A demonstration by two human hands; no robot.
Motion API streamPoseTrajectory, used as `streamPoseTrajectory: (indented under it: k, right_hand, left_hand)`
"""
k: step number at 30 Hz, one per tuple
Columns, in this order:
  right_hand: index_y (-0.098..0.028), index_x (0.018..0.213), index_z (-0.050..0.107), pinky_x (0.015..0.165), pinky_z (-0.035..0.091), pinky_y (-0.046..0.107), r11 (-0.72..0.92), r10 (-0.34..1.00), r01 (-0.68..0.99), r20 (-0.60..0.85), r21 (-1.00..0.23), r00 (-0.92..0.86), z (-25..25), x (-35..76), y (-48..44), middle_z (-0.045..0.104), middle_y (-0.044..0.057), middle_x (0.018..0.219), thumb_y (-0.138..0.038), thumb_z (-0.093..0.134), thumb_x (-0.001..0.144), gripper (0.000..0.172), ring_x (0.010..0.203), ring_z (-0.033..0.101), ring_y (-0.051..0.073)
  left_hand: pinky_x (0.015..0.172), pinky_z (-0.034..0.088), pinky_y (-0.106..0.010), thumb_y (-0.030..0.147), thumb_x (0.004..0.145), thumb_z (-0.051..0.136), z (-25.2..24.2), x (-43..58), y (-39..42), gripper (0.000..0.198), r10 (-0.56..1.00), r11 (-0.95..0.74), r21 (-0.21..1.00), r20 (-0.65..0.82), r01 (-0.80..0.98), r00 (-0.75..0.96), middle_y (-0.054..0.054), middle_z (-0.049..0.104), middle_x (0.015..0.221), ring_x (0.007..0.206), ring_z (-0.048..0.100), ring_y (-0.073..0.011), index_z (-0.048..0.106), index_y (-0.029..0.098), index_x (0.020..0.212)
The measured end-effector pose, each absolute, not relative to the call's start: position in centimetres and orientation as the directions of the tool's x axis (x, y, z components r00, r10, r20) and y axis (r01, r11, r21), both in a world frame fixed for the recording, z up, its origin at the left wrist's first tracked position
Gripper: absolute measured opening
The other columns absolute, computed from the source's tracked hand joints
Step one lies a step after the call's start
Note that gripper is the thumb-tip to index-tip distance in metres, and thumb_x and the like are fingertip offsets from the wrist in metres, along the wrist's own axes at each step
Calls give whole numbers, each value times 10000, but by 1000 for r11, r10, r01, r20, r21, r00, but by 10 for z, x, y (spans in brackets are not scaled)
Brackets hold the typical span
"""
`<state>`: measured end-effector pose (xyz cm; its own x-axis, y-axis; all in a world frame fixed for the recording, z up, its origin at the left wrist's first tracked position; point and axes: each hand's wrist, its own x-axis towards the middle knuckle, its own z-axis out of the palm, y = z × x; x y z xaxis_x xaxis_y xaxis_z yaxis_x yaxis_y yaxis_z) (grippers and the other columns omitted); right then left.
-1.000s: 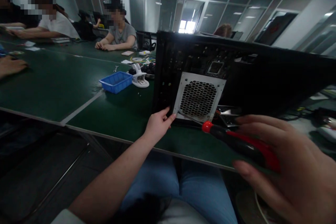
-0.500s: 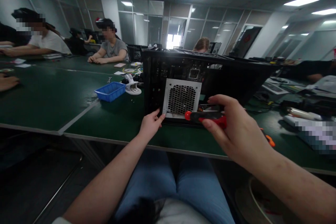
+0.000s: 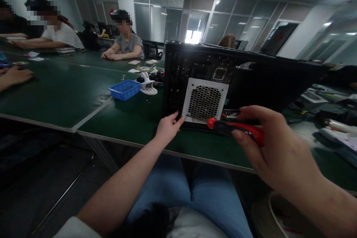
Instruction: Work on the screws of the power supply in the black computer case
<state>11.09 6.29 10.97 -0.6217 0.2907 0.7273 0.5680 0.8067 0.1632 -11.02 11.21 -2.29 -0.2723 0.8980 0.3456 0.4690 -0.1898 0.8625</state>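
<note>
I saw a black metal computer case [image 3: 245, 78] standing on the dark green counter [image 3: 134, 122], its silver perforated power-supply grille [image 3: 205, 100] facing me. My right hand [image 3: 267, 148] was clenched around a red-and-black screwdriver [image 3: 237, 128], tip at the grille's lower corner. My left hand [image 3: 167, 128], fingers loose, touched that corner. The case looked rigid and heavy, best steadied by its frame edges.

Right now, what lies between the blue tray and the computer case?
In the head view, a white clamp-like stand sits on the green table between the blue tray and the computer case.
</note>
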Motion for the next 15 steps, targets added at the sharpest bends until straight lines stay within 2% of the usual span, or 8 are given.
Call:
streamPoseTrajectory:
  k: [3, 7, 9, 12, 13, 15]
  right_hand:
    - [-118, 1160, 386, 674, 476, 259, 845, 247, 504, 703, 182, -667, 113, 107, 64, 459, 109, 1036, -300, 453, 925, 305, 900, 511, 174]
    - [-117, 1168, 403, 837, 447, 333, 863, 260, 475, 658, 170, -707, 121, 106, 64, 400, 137, 1153, -358, 483, 887, 379, 1069, 434, 226]
    - [-93, 1176, 416, 769, 462, 340, 828, 292, 528, 662, 186, -691, 121, 107, 65, 415, 143, 1158, -441, 438, 914, 436, 1050, 450, 242]
    - [-95, 1182, 432, 517, 422, 272, 750, 313, 616, 693, 240, -650, 116, 107, 69, 490, 98, 1034, -450, 446, 938, 430, 757, 508, 161]
    - [-106, 1182, 436, 489, 406, 255, 739, 309, 624, 695, 254, -650, 115, 106, 70, 498, 82, 1006, -412, 474, 936, 394, 706, 492, 140]
    - [-131, 1170, 451, 537, 437, 221, 769, 282, 583, 679, 262, -678, 113, 104, 71, 486, 71, 1035, -361, 516, 920, 347, 759, 491, 133]
  left_hand:
    - [499, 383, -214, 476, 812, 496, -23, -110, 112, 515, 899, -187, 862, 344, 472, -272, 52, 520, 452, 464, 538, -118, 542, 155, 1212]
    - [488, 371, -207, 443, 815, 507, -22, -110, 113, 488, 899, -184, 863, 341, 470, -274, 51, 519, 460, 469, 536, -115, 541, 165, 1215]
    - [488, 372, -206, 444, 815, 508, -23, -110, 113, 491, 898, -184, 865, 340, 467, -278, 52, 515, 458, 465, 532, -114, 539, 165, 1218]
    - [492, 379, -207, 440, 814, 513, -24, -111, 114, 485, 899, -185, 869, 338, 459, -279, 53, 515, 459, 464, 536, -114, 544, 165, 1213]
    - [495, 381, -207, 437, 813, 515, -24, -111, 114, 483, 899, -186, 870, 338, 456, -277, 52, 518, 462, 467, 540, -115, 545, 165, 1211]
    - [497, 382, -207, 433, 812, 519, -25, -111, 115, 480, 901, -190, 872, 338, 452, -273, 53, 520, 462, 467, 543, -115, 547, 164, 1209]
